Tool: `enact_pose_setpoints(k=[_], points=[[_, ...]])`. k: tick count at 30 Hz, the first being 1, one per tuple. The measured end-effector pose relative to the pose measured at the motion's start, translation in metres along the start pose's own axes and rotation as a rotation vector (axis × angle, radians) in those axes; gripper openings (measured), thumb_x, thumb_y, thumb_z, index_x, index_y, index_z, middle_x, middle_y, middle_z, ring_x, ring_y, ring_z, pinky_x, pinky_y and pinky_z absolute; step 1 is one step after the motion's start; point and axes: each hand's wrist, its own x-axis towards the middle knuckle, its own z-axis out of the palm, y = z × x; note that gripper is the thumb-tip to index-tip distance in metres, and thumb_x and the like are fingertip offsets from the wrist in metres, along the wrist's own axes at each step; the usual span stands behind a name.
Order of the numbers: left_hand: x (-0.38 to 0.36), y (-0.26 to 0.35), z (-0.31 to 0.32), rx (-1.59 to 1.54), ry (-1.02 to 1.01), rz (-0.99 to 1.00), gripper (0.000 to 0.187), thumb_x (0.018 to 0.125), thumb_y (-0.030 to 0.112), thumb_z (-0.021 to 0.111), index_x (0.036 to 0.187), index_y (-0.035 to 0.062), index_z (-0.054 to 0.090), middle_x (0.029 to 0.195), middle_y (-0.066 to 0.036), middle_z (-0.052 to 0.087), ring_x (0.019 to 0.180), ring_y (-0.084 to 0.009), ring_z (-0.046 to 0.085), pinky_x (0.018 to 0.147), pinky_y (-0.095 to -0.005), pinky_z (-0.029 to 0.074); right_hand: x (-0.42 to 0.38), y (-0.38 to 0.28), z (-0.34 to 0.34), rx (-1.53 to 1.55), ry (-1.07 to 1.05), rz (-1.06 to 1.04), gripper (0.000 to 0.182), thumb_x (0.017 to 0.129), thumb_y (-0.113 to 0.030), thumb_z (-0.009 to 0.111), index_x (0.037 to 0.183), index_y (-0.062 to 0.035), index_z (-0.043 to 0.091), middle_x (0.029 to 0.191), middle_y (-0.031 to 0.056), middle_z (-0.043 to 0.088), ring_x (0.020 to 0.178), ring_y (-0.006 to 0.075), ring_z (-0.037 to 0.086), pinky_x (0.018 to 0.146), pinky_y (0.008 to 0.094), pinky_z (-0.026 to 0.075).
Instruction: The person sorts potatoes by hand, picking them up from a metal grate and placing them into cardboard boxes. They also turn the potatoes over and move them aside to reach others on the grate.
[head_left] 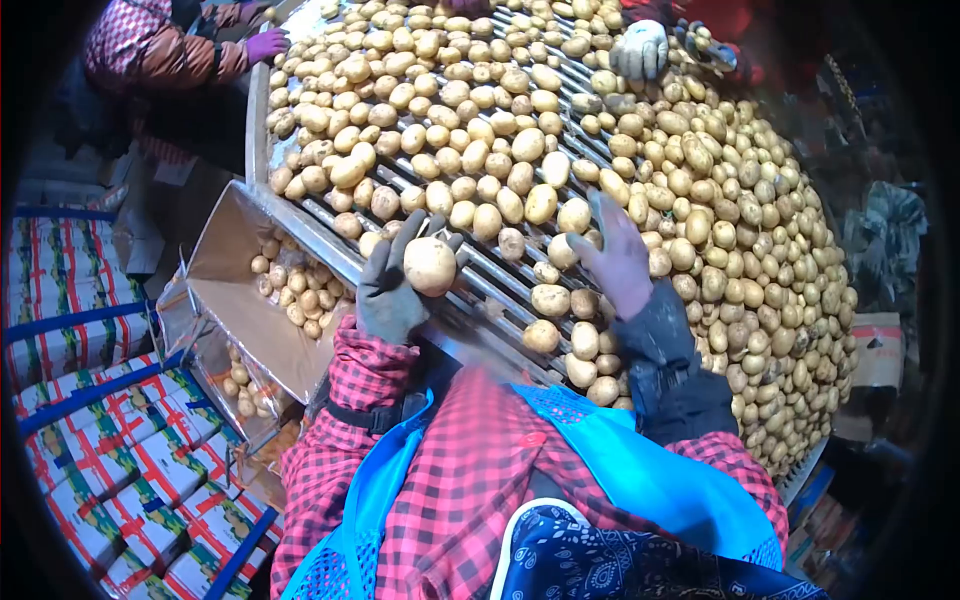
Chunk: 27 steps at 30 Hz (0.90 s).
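My left hand, in a dark grey glove, is closed around a large round potato above the near edge of the metal roller table. My right hand, in a purplish glove with a dark sleeve cover, reaches over the rollers. Its thumb and fingers are apart, close to a potato and others beside it; nothing is visibly gripped. Many loose potatoes of mixed sizes lie across the bars.
An open lined cardboard box with potatoes stands left of the table's metal rim. Strapped printed cartons are stacked at lower left. A large potato heap lies right. Other people's gloved hands, purple and white, are at the far side.
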Motion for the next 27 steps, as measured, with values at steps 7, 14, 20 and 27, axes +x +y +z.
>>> enact_pose_setpoints(k=[7,14,20,27], points=[[-0.023,0.0,-0.02,-0.375,0.051,-0.092,0.069,0.096,0.056,0.049,0.146,0.0086,0.042,0.145,-0.017,0.047,0.123,-0.0416,0.053,0.102,-0.0559,0.046,0.055,-0.01,0.075,-0.442,-0.214,0.129,0.087,0.074,-0.043,0.077,0.145,-0.0126,0.038,0.117,0.0225,0.055,0.104,0.0408,0.056,0.088,0.0523,0.048],[-0.042,0.005,-0.03,-0.456,-0.099,-0.109,0.063,0.101,0.046,0.046,0.144,0.0008,0.04,0.14,-0.023,0.05,0.107,-0.0407,0.063,0.085,-0.0447,0.057,0.078,0.019,0.066,-0.118,-0.31,0.062,0.084,0.07,-0.048,0.078,0.14,-0.0108,0.049,0.123,0.0223,0.063,0.112,0.0355,0.062,0.093,0.0438,0.05],[-0.066,0.007,-0.025,-0.41,-0.054,-0.108,0.058,0.099,0.035,0.05,0.148,0.0069,0.038,0.144,-0.02,0.047,0.118,-0.0467,0.056,0.101,-0.0519,0.049,0.051,-0.053,0.043,0.286,-0.245,-0.154,0.07,0.077,-0.02,0.08,0.137,-0.0011,0.049,0.119,0.0147,0.064,0.106,0.0237,0.063,0.094,0.0359,0.051],[-0.116,0.009,-0.025,-0.392,-0.143,0.026,0.062,0.098,0.051,0.048,0.144,0.0101,0.043,0.136,-0.019,0.055,0.117,-0.0328,0.061,0.093,-0.0511,0.054,-0.008,-0.189,0.1,0.618,-0.565,-0.411,0.078,0.071,-0.014,0.079,0.14,-0.001,0.046,0.132,0.0189,0.054,0.125,0.029,0.053,0.106,0.0399,0.043]])
